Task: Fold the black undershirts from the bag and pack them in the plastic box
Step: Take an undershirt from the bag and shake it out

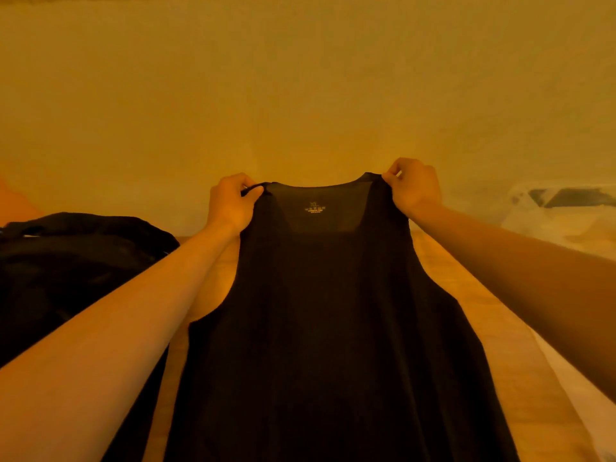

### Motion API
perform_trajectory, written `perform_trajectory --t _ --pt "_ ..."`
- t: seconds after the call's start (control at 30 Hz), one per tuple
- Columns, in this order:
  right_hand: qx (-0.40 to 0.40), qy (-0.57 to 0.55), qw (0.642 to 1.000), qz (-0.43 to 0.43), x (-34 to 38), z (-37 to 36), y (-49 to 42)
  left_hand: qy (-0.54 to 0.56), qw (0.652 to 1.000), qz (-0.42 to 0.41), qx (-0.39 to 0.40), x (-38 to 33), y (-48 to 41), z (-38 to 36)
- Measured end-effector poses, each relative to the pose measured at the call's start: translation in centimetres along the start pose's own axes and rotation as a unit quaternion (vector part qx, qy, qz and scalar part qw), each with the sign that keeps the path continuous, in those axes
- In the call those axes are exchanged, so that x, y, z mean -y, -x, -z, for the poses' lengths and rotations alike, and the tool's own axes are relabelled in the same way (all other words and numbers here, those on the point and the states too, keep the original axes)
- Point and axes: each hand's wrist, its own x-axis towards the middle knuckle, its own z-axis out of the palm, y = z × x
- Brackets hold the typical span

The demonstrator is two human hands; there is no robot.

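A black undershirt (326, 311) is stretched out in front of me, neckline away from me, a small printed label showing inside the collar. My left hand (230, 205) pinches its left shoulder strap and my right hand (415, 190) pinches the right strap. The shirt's body runs down over the wooden table (493, 321) to the frame's lower edge. A clear plastic box (563, 211) stands at the right with something dark inside. At the left lies a black heap (76, 261); whether it is the bag or more undershirts I cannot tell.
A plain wall (300, 95) rises just behind the table's far edge. The table's right edge runs diagonally past my right forearm. Something orange (13, 205) shows at the far left edge.
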Motion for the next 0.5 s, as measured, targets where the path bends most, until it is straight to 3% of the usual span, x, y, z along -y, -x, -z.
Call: perform_trajectory --t 0.37,0.5 --pt "-0.118 -0.013 0.993 0.01 0.0 -2.4 -1.1 0.022 0.992 -0.045 -0.115 0.5 -1.8 -2.2" --pt "-0.076 0.01 0.997 0.008 0.1 -2.7 -1.4 0.012 0.997 -0.034 -0.07 1.0 -2.0 -2.6"
